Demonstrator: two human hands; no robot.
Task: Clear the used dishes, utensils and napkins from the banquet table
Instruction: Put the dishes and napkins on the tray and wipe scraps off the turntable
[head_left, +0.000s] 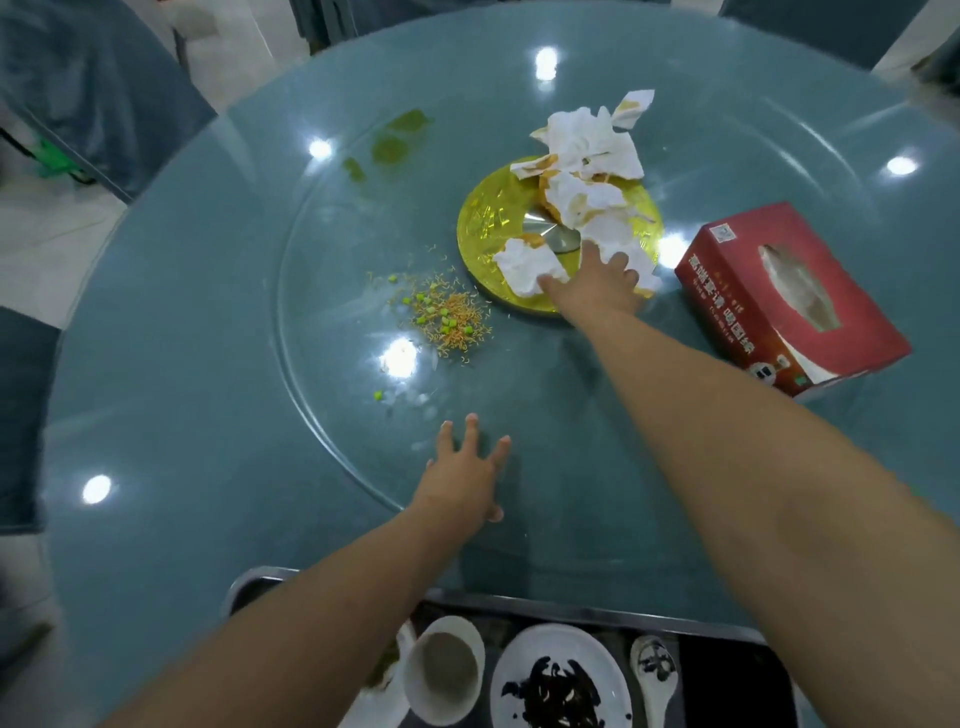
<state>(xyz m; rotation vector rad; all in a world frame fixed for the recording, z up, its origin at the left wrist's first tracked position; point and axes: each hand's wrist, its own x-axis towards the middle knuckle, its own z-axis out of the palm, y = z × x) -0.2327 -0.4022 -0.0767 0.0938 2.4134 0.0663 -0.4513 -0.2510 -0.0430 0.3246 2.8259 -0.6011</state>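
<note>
Several crumpled, stained white napkins (584, 150) lie heaped over the gold centre disc (488, 228) of the glass turntable (332, 426). My right hand (597, 286) reaches onto the near edge of that pile, its fingers spread and touching two of the napkins, one by the thumb (524, 265). My left hand (462, 473) rests flat on the turntable's near rim with fingers apart, holding nothing. At the bottom edge a metal tray (519, 605) carries a white cup (444, 670), a white plate with dark scraps (561, 675) and a white spoon (654, 670).
A red tissue box (789, 296) stands right of the gold disc. Spilled orange shreds with green bits (447, 317) and greenish smears (389, 145) mark the glass. Covered chairs (98, 88) ring the round blue table.
</note>
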